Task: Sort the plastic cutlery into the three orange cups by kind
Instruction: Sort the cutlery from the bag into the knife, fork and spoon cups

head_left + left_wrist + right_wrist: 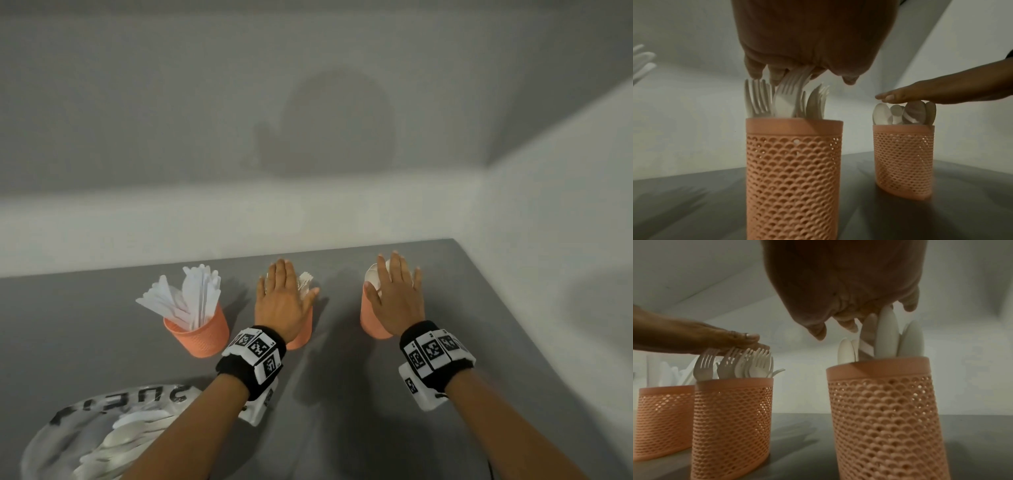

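Here, knives (191,294) in left cup (200,334), flat fingers (279,274) on forks (785,99), spoons (888,334), holding nothing

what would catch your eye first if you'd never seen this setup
Two flat hands pressing on cutlery: the left hand rests on white plastic forks in the middle orange perforated cup, the right hand on white plastic spoons in the right orange perforated cup. Left of them, white plastic knives fan out of a third orange cup.
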Motion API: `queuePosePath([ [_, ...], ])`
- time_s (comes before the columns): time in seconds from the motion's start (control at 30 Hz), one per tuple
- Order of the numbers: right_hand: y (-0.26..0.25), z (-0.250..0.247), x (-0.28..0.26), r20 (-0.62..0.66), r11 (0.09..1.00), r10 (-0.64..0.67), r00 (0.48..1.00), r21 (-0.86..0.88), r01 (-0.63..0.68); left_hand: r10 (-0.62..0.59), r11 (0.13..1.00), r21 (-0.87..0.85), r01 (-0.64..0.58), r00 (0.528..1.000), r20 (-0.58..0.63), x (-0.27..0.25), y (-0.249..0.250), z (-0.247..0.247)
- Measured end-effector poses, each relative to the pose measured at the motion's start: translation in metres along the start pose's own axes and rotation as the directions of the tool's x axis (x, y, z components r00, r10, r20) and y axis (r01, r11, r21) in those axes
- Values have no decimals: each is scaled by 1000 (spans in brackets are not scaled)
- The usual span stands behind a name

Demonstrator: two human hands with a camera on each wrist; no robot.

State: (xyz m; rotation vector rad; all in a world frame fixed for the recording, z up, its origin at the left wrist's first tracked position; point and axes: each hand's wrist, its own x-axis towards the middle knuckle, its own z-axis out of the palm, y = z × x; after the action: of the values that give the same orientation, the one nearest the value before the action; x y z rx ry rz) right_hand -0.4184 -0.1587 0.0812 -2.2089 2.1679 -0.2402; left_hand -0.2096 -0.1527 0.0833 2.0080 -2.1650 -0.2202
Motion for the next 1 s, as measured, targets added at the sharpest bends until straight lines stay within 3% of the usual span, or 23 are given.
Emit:
queuePosePath([
  [0.13,2,0,-2,58,1000,-6,998,-28,7,-12,1000,18,11,999,45,-3,4,-3],
  [0.23,-2,-7,-1,89,996,32,996,78,-39,1,995,-98,3,999,47,-3,4,-14],
  [0.3,-13,-14,-3,9,983,19,1000,182,-20,46,972,-231,-51,998,-31,-9,2,-25],
  [0.37,-33,-26,-12,-113,947,-52,992,310,84,60,923,-375,-83,996,-73,-20,-4,-42],
  [0.43,-59,-39,-19,-182,844,-161,970,484,231,27,857,-509,-77,994,-105,-33,-14,-61],
  [0.5,-93,-50,-29,-182,684,-253,950,661,309,-25,792,-608,-66,990,-140,-47,-31,-79],
  [0.6,-145,-59,-54,-92,523,-344,934,807,272,-78,768,-637,-71,976,-204,-76,-65,-102],
  [0.7,-193,-52,-85,16,462,-518,855,847,264,-188,781,-623,-36,938,-290,-108,-107,-112],
  [0.77,-221,-39,-103,109,491,-621,776,826,276,-268,788,-614,38,920,-286,-125,-137,-110],
  [0.87,-259,-7,-123,277,610,-688,671,722,327,-369,825,-518,224,909,-195,-152,-179,-98],
  [1.0,-290,33,-133,490,767,-633,599,501,401,-505,829,-252,498,862,43,-189,-219,-69],
])
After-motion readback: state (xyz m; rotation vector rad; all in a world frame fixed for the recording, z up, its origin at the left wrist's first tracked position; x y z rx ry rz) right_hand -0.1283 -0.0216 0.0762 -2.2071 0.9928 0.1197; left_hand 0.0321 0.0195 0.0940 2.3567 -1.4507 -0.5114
